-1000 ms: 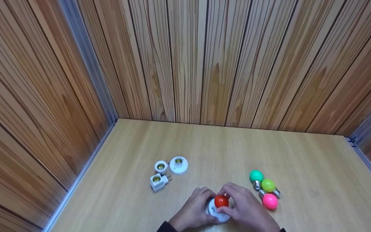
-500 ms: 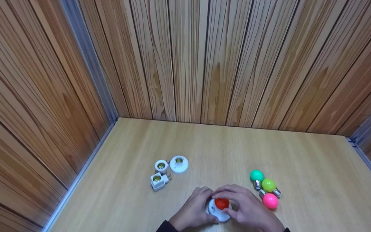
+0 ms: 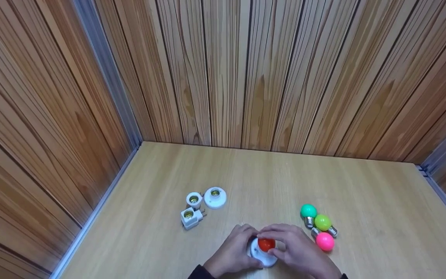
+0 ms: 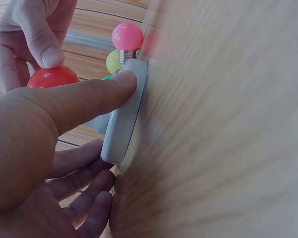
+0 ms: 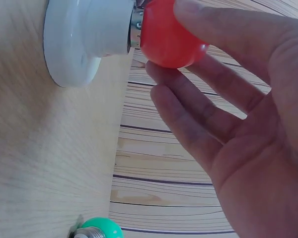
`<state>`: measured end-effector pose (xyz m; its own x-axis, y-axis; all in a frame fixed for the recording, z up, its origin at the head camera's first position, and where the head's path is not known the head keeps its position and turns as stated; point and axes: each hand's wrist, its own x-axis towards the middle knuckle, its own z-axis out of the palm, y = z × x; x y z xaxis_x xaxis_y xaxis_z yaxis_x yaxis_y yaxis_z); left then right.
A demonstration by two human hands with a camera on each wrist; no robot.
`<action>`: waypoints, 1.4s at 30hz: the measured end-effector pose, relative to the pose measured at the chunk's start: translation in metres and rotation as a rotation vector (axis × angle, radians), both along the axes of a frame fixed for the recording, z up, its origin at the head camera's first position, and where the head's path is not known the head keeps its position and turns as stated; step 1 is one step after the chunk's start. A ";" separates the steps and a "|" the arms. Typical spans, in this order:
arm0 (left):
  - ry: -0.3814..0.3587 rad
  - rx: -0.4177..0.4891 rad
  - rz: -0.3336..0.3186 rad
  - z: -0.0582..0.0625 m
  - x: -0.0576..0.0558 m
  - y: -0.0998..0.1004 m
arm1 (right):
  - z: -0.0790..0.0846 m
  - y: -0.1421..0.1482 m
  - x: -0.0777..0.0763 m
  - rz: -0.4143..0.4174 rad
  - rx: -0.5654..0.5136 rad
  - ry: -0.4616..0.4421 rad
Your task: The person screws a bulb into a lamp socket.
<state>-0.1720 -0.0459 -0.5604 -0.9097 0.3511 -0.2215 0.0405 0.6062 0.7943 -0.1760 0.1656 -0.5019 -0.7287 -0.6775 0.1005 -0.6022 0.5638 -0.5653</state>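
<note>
A red light bulb (image 3: 266, 245) stands upright in the round white lamp holder (image 3: 261, 259) on the table. In the right wrist view, a strip of its metal screw base (image 5: 136, 27) shows between the red glass and the socket collar; the rest of the thread is hidden inside. My left hand (image 3: 234, 250) grips the holder's disc from the left, thumb (image 4: 97, 99) on its near side and fingers round the far edge. With thumb and fingers, my right hand (image 3: 297, 250) pinches the red bulb from the right.
Left of the hands sit another round lamp holder (image 3: 215, 198), a round plug-in socket (image 3: 194, 200) and a square one (image 3: 190, 219). To the right lie green (image 3: 308, 211), yellow-green (image 3: 323, 222) and pink (image 3: 325, 241) bulbs. Wood-panelled walls (image 3: 261, 77) border the table.
Over the last second my right fingers have shifted round the red bulb, covering more of its far side. My left hand and the lamp holder stay in place.
</note>
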 end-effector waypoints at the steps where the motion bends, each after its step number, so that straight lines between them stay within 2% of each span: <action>1: -0.002 0.001 0.001 0.000 0.000 0.000 | 0.000 0.000 0.000 0.000 -0.001 0.012; 5: 0.049 -0.008 -0.011 0.000 0.002 -0.001 | -0.002 -0.001 0.001 0.010 -0.026 0.083; 9: 0.105 -0.025 -0.022 0.000 0.002 0.000 | -0.002 -0.002 0.000 0.002 -0.036 0.086; 12: 0.091 -0.033 -0.015 0.001 0.002 0.001 | -0.001 -0.002 0.000 -0.036 -0.031 0.018; 19: 0.074 -0.036 -0.010 0.000 0.000 0.000 | 0.000 -0.004 0.001 -0.091 -0.015 0.019; 25: 0.061 -0.027 -0.015 -0.001 0.000 0.000 | 0.000 -0.001 0.002 -0.072 0.040 0.024; 32: 0.039 -0.010 -0.004 0.000 0.000 0.000 | -0.001 0.003 0.000 -0.045 0.012 0.028; 39: 0.089 -0.016 -0.018 0.000 0.001 -0.001 | -0.004 0.002 -0.001 -0.029 -0.008 0.057; 42: 0.079 -0.013 -0.012 0.000 0.001 -0.002 | -0.002 0.001 -0.001 -0.052 -0.008 0.025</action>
